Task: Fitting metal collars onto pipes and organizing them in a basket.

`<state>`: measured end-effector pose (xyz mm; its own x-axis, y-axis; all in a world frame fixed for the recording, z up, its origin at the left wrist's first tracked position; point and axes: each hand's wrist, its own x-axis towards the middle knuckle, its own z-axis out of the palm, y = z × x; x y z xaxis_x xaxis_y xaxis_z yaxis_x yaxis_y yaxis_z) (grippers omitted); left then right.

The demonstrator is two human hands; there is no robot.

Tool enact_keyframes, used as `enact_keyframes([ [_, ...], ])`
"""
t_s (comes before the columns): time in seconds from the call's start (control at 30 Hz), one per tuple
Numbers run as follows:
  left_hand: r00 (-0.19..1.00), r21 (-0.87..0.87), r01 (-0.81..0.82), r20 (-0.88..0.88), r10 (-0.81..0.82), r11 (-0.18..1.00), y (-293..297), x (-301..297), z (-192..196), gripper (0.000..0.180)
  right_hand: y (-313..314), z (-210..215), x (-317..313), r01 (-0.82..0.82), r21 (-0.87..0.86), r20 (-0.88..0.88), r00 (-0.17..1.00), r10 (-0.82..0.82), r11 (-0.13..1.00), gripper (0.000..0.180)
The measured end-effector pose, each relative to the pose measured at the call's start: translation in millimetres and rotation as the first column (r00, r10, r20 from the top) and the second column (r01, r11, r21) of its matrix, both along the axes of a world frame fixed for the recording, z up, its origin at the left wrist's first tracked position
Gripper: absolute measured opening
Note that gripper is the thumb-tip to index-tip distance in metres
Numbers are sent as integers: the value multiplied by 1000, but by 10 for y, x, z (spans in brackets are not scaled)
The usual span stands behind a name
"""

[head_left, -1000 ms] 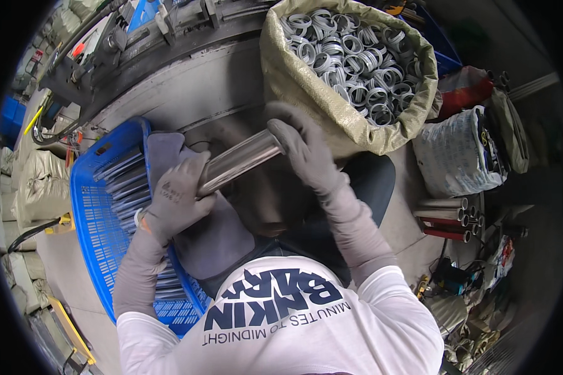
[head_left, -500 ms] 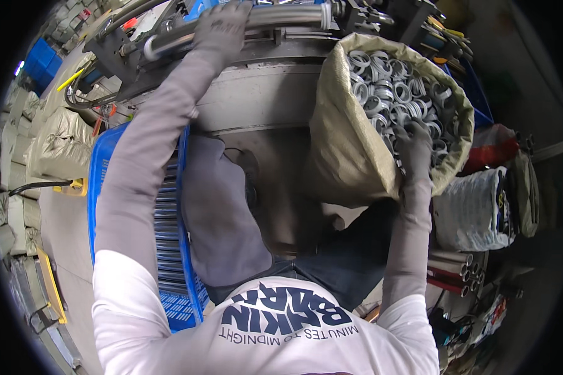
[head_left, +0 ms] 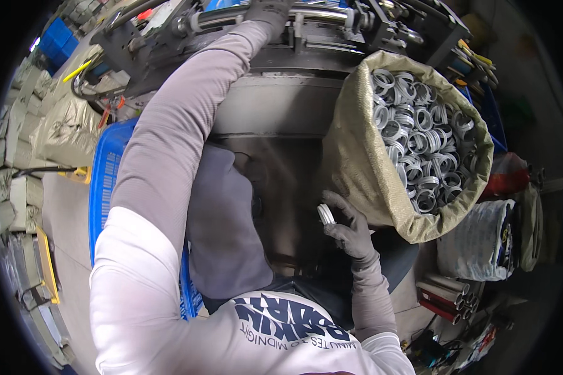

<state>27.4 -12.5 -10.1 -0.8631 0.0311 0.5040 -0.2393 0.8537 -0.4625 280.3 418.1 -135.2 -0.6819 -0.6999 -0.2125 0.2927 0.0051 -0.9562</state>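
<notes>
In my gloved right hand [head_left: 353,232] a pale grey ring [head_left: 326,214] is pinched between thumb and fingers, in front of the sack and above my lap. An open woven sack [head_left: 363,156] stands at the right, filled with many similar grey rings [head_left: 422,119]. My gloved left hand [head_left: 270,14] is closed over a shiny metal tube [head_left: 319,12] lying across the machine [head_left: 275,59] at the far side; its fingertips are cut off by the top edge. Pale collars sit toward both ends of the tube.
A blue crate [head_left: 109,162] stands at my left, partly behind my arm. Grey cloth [head_left: 222,225] covers my left leg. Wrapped bundles [head_left: 475,240] and several tubes [head_left: 444,294] lie at the right, and sacks [head_left: 65,134] at the far left. A blue bin [head_left: 491,115] stands behind the sack.
My right hand has come out of the sack with a ring and moved left and toward me. My left hand has shifted right on the tube. The whole view has shifted slightly.
</notes>
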Motion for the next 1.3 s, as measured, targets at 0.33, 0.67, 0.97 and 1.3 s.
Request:
enact_keyframes([
  [0.33, 988, 570, 144, -33, -152, 809, -584, 3174, -1618, 51, 11, -248, 15, 161, 108, -77, 985, -153, 981, 59],
  [0.67, 411, 183, -571, 908, 86, 801, -894, 7273, -3838, 45, -158, -408, 4, 79, 50, -103, 992, -73, 996, 74],
  [0.97, 570, 261, -640, 792, 219, 722, -731, 6445, -4450, 53, -495, -108, 185, 198, -117, 183, 967, -175, 973, 59],
  [1.3, 920, 872, -380, 324, 219, 308, -1252, 6016, -3239, 35, -630, -114, 154, 219, -495, 551, 828, 108, 841, 61],
])
